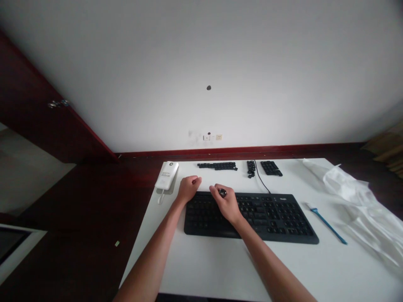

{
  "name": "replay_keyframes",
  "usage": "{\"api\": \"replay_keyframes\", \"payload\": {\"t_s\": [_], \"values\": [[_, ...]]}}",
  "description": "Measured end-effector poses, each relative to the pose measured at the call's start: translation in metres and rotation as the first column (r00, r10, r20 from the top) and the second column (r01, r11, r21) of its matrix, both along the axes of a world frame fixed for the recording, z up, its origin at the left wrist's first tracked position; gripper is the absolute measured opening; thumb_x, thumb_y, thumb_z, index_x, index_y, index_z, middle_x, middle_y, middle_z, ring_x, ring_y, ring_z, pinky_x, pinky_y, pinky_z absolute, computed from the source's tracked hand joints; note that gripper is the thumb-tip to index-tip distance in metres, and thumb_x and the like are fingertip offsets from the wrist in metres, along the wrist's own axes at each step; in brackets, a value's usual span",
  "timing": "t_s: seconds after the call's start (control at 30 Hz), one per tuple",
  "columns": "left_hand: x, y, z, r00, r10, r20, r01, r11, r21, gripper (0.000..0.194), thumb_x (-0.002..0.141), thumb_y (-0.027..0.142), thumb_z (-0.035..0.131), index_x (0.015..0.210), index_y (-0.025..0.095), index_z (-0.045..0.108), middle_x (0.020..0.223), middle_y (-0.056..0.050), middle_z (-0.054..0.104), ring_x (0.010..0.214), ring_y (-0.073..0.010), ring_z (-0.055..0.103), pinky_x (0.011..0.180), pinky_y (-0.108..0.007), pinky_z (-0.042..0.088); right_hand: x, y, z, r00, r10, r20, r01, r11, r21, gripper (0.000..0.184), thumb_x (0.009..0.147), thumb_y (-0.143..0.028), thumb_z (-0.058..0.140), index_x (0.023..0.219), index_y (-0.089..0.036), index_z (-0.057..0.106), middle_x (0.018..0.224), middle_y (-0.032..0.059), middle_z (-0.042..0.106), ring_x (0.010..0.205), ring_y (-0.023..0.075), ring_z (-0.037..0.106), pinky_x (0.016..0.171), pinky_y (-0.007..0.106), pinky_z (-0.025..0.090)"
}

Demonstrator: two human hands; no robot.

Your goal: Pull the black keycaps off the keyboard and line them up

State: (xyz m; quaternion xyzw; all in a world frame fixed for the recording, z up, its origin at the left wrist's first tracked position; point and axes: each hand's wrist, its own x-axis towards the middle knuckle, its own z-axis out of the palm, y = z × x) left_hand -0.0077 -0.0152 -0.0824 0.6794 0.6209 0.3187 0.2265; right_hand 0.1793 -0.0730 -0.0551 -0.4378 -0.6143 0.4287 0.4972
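A black keyboard (pixel 217 226) lies on the white table, its cable running off the back. Curled into a fist, my left hand (pixel 188 188) is at the keyboard's upper left corner; what it holds, if anything, is hidden. My right hand (pixel 228 204) is closed over the left-middle part of the keyboard, covering some keys. A small black object with a shiny rounded end (pixel 222 192) pokes out of the top of that fist; the rest of it is hidden. Behind the keyboard, loose black keycaps lie in groups: a long row (pixel 217 165), a small cluster (pixel 251 168) and a number-pad block (pixel 271 168).
At the table's (pixel 195 268) back left lies a white power bank (pixel 166 176) with a strap. A blue-handled brush (pixel 329 225) rests right of the keyboard. Crumpled white plastic sheeting (pixel 355 193) covers the right edge. The wall (pixel 151 84) stands behind; a dark red door (pixel 40 96) is at left.
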Motion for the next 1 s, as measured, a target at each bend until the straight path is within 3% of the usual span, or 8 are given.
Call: {"api": "replay_keyframes", "payload": {"t_s": [0.1,0.2,0.3,0.43,0.63,1.0], "values": [[0.000,-0.001,0.001,1.000,-0.008,-0.002,0.008,1.000,-0.009,0.047,0.095,0.047,0.047,0.060,0.019,0.034,0.056,0.004,0.031,0.059,-0.0112,0.031,0.063,-0.030,0.019,0.012,0.019,0.011,0.974,-0.152,0.166,0.122,0.976,0.180,0.038,0.097,-0.046,0.065,0.069,-0.020,0.059,0.066,-0.0001,0.057,0.064,0.0156,0.051,0.066,0.030,0.042],[0.000,-0.001,0.003,0.999,-0.036,0.021,0.036,0.999,0.003,0.047,0.095,0.048,0.046,0.060,0.019,0.034,0.057,0.004,0.030,0.059,-0.0109,0.030,0.063,-0.030,0.019,0.026,0.049,0.015,0.893,-0.237,0.382,0.126,0.948,0.294,0.021,0.099,-0.032,0.059,0.102,-0.021,0.077,0.097,0.0072,0.073,0.082,0.0206,0.066,0.082,0.032,0.049],[0.000,-0.001,0.002,0.998,-0.046,0.034,0.045,0.999,0.004,0.048,0.095,0.047,0.047,0.060,0.019,0.033,0.057,0.004,0.029,0.059,-0.0103,0.028,0.063,-0.029,0.020,0.037,0.079,0.009,0.769,-0.230,0.596,0.065,0.956,0.285,0.039,0.091,-0.011,0.053,0.121,-0.020,0.077,0.117,0.0099,0.073,0.094,0.0235,0.069,0.088,0.034,0.051],[0.000,-0.001,0.001,0.997,-0.050,0.051,0.049,0.999,0.008,0.047,0.095,0.046,0.048,0.060,0.019,0.033,0.058,0.004,0.030,0.060,-0.0099,0.030,0.062,-0.029,0.019,0.044,0.101,-0.004,0.643,-0.172,0.746,-0.004,0.974,0.227,0.048,0.089,-0.007,0.055,0.130,-0.022,0.075,0.125,0.0093,0.071,0.102,0.0251,0.070,0.089,0.033,0.053],[0.000,-0.001,0.001,0.998,-0.045,0.051,0.044,0.999,0.014,0.048,0.095,0.046,0.049,0.060,0.018,0.031,0.057,0.005,0.026,0.059,-0.0097,0.026,0.062,-0.030,0.019,0.045,0.108,-0.011,0.505,-0.136,0.852,-0.032,0.984,0.176,0.042,0.094,-0.013,0.058,0.131,-0.022,0.075,0.132,0.0092,0.070,0.098,0.0241,0.072,0.080,0.032,0.054],[0.000,-0.002,0.002,0.997,-0.061,0.056,0.060,0.998,0.023,0.048,0.096,0.046,0.048,0.060,0.019,0.031,0.057,0.004,0.029,0.059,-0.0098,0.027,0.062,-0.030,0.019,0.049,0.089,-0.010,0.463,-0.098,0.881,-0.095,0.983,0.160,0.038,0.096,-0.016,0.057,0.129,-0.022,0.074,0.131,0.0086,0.072,0.099,0.0253,0.074,0.079,0.032,0.054]]}}
